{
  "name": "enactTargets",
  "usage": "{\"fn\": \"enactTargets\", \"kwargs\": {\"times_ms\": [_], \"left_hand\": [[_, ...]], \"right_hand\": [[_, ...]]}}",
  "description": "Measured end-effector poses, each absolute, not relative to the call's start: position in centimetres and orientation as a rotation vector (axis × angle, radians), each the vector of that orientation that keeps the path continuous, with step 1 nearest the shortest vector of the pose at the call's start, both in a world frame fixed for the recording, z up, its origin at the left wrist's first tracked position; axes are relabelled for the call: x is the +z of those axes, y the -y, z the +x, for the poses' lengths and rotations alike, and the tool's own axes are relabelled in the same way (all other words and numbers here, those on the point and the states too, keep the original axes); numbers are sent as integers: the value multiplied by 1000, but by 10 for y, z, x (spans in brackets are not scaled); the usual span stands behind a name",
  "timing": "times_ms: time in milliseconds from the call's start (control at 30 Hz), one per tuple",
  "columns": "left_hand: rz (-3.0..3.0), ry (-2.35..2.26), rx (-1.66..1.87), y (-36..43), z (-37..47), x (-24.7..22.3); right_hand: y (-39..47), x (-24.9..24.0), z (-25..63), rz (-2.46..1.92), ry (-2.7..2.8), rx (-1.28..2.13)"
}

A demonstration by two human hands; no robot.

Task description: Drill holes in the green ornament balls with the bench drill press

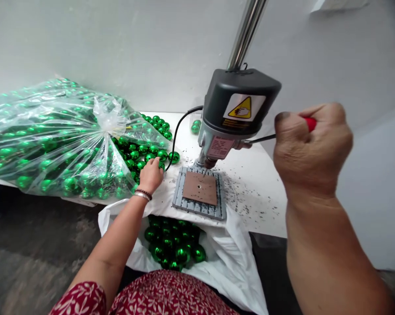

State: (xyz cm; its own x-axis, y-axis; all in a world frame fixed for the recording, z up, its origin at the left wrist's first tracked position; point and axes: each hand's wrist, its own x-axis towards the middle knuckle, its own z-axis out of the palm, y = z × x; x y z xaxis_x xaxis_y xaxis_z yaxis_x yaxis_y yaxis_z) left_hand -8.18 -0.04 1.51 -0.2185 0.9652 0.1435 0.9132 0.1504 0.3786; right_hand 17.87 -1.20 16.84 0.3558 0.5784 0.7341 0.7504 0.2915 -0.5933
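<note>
The right hand [312, 151] mostly hides the red knob [310, 124]. Print on the pink label [218, 147] is too small to read.

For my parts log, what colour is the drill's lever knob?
The knob shows red, best in the head view.

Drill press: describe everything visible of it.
The grey metal-looking drill press stands on a white table: dark housing with a yellow warning sticker, shiny column, black cable, ribbed base carrying a brown square board. Its bit is clear of the board's hole. The right hand grips its lever by the red knob. Dark shavings litter its base.
</note>
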Motion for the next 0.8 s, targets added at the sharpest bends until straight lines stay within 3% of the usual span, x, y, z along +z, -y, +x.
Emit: {"fn": "enactTargets", "kwargs": {"times_ms": [100, 200, 333, 467, 600, 700, 800], "left_hand": [[1857, -2291, 303, -16, -89, 16], [1884, -2196, 228, -22, -95, 11], [1902, -2109, 410, -22, -103, 2], [1708, -2058, 809, -13, -102, 6], [983, -1497, 1246, 5, -90, 15], [542, -928, 1258, 21, -77, 15], [408, -681, 1207, 31, -63, 10]], "right_hand": [[14, 164, 180, -1334, 1353, -206], [16, 162, 180, -1317, 1361, -201], [16, 162, 179, -1315, 1357, -185], [16, 161, 179, -1329, 1349, -185], [16, 161, 178, -1292, 1339, -197], [16, 162, 177, -1286, 1329, -197], [16, 162, 177, -1284, 1336, -200]]}}
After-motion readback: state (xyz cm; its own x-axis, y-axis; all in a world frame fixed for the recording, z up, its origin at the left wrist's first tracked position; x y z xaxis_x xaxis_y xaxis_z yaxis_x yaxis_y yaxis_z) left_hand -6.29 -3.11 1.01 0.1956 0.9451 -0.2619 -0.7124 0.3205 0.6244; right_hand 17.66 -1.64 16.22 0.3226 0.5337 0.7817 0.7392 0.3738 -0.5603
